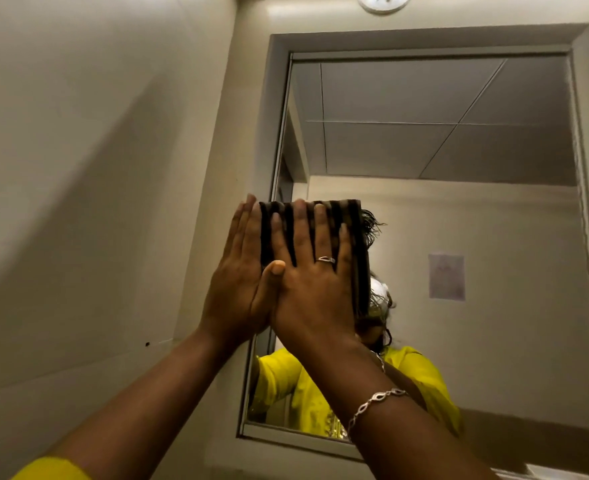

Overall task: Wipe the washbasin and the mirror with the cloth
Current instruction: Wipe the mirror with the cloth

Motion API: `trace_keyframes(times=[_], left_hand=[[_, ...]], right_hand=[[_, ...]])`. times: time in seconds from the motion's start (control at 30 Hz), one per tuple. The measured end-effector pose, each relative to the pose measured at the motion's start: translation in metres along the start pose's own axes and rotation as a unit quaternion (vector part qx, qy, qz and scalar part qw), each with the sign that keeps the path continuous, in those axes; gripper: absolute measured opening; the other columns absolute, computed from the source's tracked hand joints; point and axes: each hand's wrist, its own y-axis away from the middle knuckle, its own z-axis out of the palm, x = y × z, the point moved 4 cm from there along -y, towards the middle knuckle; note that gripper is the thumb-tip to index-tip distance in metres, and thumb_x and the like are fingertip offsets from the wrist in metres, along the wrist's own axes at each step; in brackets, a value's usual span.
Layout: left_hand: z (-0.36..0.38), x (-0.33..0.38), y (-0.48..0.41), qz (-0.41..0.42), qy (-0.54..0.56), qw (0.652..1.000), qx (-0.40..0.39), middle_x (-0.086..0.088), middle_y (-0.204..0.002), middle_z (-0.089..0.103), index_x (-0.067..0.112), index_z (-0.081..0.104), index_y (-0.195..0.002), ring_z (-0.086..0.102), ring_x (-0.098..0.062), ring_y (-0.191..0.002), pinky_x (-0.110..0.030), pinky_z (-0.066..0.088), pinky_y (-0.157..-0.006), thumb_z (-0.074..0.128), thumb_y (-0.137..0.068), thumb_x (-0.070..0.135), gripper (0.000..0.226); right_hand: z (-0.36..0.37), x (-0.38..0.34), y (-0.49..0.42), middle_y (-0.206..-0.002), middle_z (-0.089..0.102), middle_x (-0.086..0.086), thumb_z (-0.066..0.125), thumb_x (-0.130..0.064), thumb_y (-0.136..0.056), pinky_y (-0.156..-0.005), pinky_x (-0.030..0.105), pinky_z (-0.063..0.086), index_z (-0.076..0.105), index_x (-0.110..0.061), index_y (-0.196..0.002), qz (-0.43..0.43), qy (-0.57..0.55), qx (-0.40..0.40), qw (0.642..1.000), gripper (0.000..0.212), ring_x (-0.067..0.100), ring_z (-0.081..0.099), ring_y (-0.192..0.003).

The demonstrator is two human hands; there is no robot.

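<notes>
A dark folded cloth with a frayed fringe lies flat against the left side of the mirror. My right hand presses it to the glass with straight, spread fingers; a ring is on one finger and a bracelet on the wrist. My left hand rests flat beside it at the cloth's left edge, over the mirror frame, fingers straight. The washbasin is out of view, apart from a white corner at the bottom right.
The mirror sits in a grey recessed frame in a beige wall. The glass reflects a person in a yellow top, a panelled ceiling and a paper notice. A round fixture sits above the frame.
</notes>
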Motion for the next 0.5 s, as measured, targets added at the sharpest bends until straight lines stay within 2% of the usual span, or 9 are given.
trace_keyframes(times=[0.2,0.4,0.5], left_hand=[[-0.001,0.0,0.0,0.011,-0.017,1.0,0.004,-0.015,-0.152,0.013,-0.004,0.013,-0.142,0.009,-0.02,-0.142,-0.021,0.01,-0.115,0.009,-0.092,0.06,0.081],[-0.003,0.004,0.0,0.02,-0.051,0.998,-0.003,-0.017,-0.152,0.011,-0.006,0.012,-0.142,0.008,-0.023,-0.142,-0.023,0.009,-0.115,0.011,-0.093,0.06,0.082],[-0.003,0.01,0.0,0.029,-0.084,0.996,-0.011,-0.022,-0.15,0.011,-0.01,0.013,-0.14,0.009,-0.028,-0.14,-0.016,0.004,-0.115,0.013,-0.092,0.063,0.087]], right_hand=[[-0.004,0.014,0.014,-0.154,0.018,0.012,0.019,-0.04,-0.095,-0.111,0.05,0.011,0.022,-0.018,-0.145,-0.033,-0.021,-0.008,0.999,0.055,0.031,0.011,-0.143],[-0.014,0.047,0.033,-0.154,0.018,0.011,0.032,-0.042,-0.092,-0.111,0.05,0.013,0.024,-0.019,-0.146,-0.049,0.003,-0.018,0.999,0.059,0.03,0.01,-0.143],[-0.022,0.069,0.041,-0.154,0.019,0.011,0.031,-0.043,-0.093,-0.111,0.049,0.014,0.024,-0.019,-0.146,-0.045,0.022,-0.023,0.998,0.059,0.03,0.011,-0.143]])
